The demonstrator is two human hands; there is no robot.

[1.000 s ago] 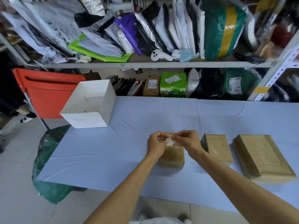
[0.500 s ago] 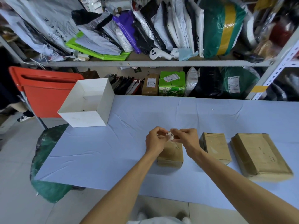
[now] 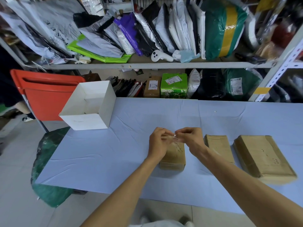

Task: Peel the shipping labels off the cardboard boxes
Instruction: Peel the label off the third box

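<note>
Landmark for all positions: the small cardboard box (image 3: 173,158).

Surface (image 3: 106,158): covered in pale blue cloth, creased. It carries the small cardboard box near its front edge, about mid-width.

Shelf (image 3: 147,65): behind the small cardboard box, past the far edge of the surface, loaded with mailer bags and parcels.

White open carton (image 3: 89,122): far-left of the small cardboard box, well apart, mouth upward.

Large cardboard box (image 3: 262,158): right of the small cardboard box, lying flat; top face bare brown.

Medium cardboard box (image 3: 220,147): between the small cardboard box and the large one, just beside the small one, partly covered by the right forearm.

Left hand (image 3: 158,143): over the far-left corner of the small cardboard box, fingers curled, tips pinching the label scrap.

Right hand (image 3: 192,140): over the far-right corner, fingers curled, also pinching the label scrap.

Label scrap (image 3: 174,138): small, whitish, crumpled, held between the two hands above the far end of the small cardboard box. Cannot tell whether any of it is attached to the box. Print on it is too small to read.
</note>
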